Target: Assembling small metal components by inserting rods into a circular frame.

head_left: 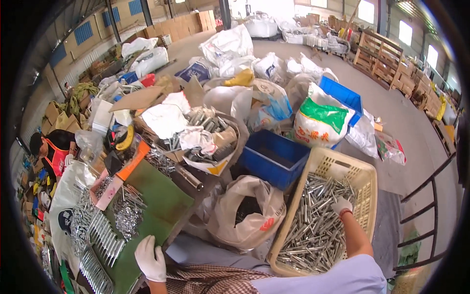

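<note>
My left hand point(151, 258), in a white glove, rests at the near edge of a green work surface point(159, 193). Its fingers are stretched out, with the thumb apart and nothing held. On the green surface beside it lie neat rows of silver metal bolts point(104, 240) and a heap of small metal parts point(128, 215). My right hand point(341, 205), also gloved in white, reaches into a cream plastic basket point(363, 171) holding a loose pile of long metal bolts point(313, 223). Its fingertips touch the pile, and whether they grip a bolt is too small to make out.
Between my hands stand an open woven sack point(249, 215) and a blue bin point(274, 159). A carton of metal parts point(227, 147) sits beyond the green surface. A black metal rail point(433, 210) is at the right. Another person point(54, 154) works at the far left.
</note>
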Available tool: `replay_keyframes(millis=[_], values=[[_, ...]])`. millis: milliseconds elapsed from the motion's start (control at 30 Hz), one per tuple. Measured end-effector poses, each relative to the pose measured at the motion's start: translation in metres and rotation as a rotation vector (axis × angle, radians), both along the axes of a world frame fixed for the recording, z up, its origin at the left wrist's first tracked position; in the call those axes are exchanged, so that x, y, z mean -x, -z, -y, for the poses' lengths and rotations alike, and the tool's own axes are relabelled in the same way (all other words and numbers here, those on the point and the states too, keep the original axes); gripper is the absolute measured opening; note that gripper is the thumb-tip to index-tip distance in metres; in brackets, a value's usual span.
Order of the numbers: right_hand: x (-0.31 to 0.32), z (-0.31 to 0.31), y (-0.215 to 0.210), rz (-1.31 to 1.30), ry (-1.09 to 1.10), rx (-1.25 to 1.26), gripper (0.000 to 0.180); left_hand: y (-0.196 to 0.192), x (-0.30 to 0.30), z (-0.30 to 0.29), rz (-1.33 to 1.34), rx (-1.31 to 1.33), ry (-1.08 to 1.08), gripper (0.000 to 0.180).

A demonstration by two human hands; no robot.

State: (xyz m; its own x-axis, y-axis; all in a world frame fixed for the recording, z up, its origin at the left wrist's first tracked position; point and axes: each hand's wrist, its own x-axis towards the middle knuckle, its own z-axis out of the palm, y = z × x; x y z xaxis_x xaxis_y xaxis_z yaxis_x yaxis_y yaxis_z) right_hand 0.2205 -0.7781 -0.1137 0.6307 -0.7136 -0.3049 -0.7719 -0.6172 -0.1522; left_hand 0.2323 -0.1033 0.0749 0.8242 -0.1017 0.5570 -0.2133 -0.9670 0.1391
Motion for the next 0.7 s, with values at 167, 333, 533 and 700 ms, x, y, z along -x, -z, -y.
replay_keyframes(millis=[167, 333, 533, 700], values=[[0.015, -0.031, -0.033, 0.271, 0.035, -0.133, 0.044, -0.013, -0.009, 0.086, -0.061, 0.152, 0.402, 0.031], [0.024, -0.153, -0.155, 1.244, 0.198, -0.845, 0.007, 0.013, -0.026, 0.177, -0.446, 0.36, 0.899, 0.031], [0.041, -0.269, -0.2, 0.957, -0.366, -1.444, 0.018, 0.009, -0.022, 0.244, -1.407, 2.186, 1.079, 0.049], [0.028, -0.344, -0.186, 0.594, -0.262, -2.11, 0.01, -0.02, -0.008, 0.209, -0.758, 2.058, 0.624, 0.024]])
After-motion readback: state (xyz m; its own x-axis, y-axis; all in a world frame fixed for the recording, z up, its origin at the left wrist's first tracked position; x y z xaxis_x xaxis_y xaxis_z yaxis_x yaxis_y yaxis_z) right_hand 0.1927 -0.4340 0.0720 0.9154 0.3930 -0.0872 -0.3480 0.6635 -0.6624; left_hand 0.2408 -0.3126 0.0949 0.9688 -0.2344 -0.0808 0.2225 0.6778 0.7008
